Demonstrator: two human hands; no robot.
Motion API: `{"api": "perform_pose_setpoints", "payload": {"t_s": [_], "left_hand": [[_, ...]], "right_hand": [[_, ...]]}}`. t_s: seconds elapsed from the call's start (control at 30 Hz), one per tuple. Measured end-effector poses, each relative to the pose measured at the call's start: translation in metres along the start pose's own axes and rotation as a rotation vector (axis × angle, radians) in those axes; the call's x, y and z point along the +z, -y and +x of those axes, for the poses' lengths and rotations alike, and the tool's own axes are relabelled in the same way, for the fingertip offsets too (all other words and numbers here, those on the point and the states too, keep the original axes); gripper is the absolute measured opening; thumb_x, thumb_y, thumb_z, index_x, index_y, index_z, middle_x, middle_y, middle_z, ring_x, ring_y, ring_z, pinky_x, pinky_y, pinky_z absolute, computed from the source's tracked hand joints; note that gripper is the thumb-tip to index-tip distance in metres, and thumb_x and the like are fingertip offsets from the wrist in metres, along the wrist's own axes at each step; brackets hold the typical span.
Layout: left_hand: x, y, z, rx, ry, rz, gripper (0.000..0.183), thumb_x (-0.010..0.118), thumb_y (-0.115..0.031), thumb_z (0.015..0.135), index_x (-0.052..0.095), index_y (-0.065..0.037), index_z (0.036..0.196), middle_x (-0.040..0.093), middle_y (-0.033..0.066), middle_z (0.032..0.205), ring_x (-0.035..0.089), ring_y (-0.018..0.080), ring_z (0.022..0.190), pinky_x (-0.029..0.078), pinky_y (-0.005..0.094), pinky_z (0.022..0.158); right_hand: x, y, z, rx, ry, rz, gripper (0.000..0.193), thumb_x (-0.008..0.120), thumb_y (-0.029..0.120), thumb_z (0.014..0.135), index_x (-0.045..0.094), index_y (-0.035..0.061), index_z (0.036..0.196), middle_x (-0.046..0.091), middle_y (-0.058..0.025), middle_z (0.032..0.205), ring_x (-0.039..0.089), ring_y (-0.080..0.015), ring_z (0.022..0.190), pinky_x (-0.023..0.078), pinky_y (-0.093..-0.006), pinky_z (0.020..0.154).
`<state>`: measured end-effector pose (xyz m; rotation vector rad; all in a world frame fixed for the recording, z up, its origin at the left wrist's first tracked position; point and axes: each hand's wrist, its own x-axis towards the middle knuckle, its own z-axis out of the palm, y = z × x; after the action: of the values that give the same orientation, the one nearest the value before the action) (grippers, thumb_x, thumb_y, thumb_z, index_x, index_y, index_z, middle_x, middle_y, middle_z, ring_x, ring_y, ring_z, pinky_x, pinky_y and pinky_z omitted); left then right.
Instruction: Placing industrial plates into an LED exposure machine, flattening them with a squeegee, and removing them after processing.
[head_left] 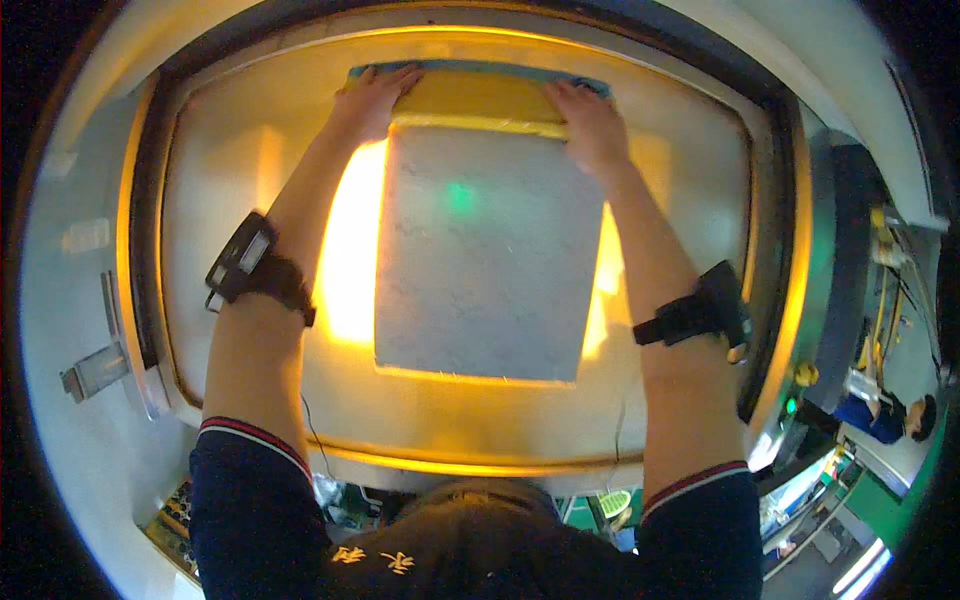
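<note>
At the far side of a framed, orange-lit surface, my left hand (378, 100) and my right hand (590, 125) are at the two ends of a wide yellow bar (480, 97) with a blue-green far edge (490, 68). The fingers of both hands bend over that edge; the thumbs are hard to make out. Directly nearer me lies a large pale grey rectangular sheet (480, 270), with a yellow near rim and a small green light spot on it. The bar covers the sheet's far end, so how they meet is hidden.
A raised dark and orange-lit frame (800, 230) surrounds the work surface (480, 425). Black strapped devices sit on my left forearm (255, 265) and right forearm (705, 310). Thin cables hang by the near edge. Far right, another person (885, 415) is near shelves and equipment.
</note>
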<state>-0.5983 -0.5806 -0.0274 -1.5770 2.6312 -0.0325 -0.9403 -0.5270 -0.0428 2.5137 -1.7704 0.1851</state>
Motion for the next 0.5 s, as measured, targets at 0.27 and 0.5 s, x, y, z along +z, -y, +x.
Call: {"api": "perform_pose_setpoints", "payload": {"t_s": [0.27, 0.5], "left_hand": [[-0.057, -0.197, -0.386, 0.205, 0.609, -0.073, 0.074, 0.061, -0.015, 0.081, 0.034, -0.023, 0.15, 0.032, 0.0049, 0.157, 0.034, 0.0474, 0.137, 0.029, 0.0745, 0.101], [-0.06, -0.232, -0.308, 0.043, 0.425, -0.081, 0.07, 0.055, -0.012, 0.085, 0.034, -0.023, 0.15, 0.031, -0.0025, 0.157, 0.033, 0.0457, 0.137, 0.032, 0.0748, 0.098]], "right_hand": [[-0.131, 0.114, -0.379, -0.22, 0.61, 0.333, 0.061, 0.061, 0.012, 0.08, 0.048, 0.0134, 0.14, 0.049, -0.0107, 0.143, 0.051, -0.0336, 0.123, 0.037, -0.0565, 0.105], [-0.113, 0.069, -0.364, -0.136, 0.411, 0.088, 0.06, 0.059, 0.012, 0.079, 0.05, 0.0131, 0.138, 0.048, -0.0096, 0.145, 0.05, -0.0322, 0.126, 0.037, -0.0514, 0.107]]}}
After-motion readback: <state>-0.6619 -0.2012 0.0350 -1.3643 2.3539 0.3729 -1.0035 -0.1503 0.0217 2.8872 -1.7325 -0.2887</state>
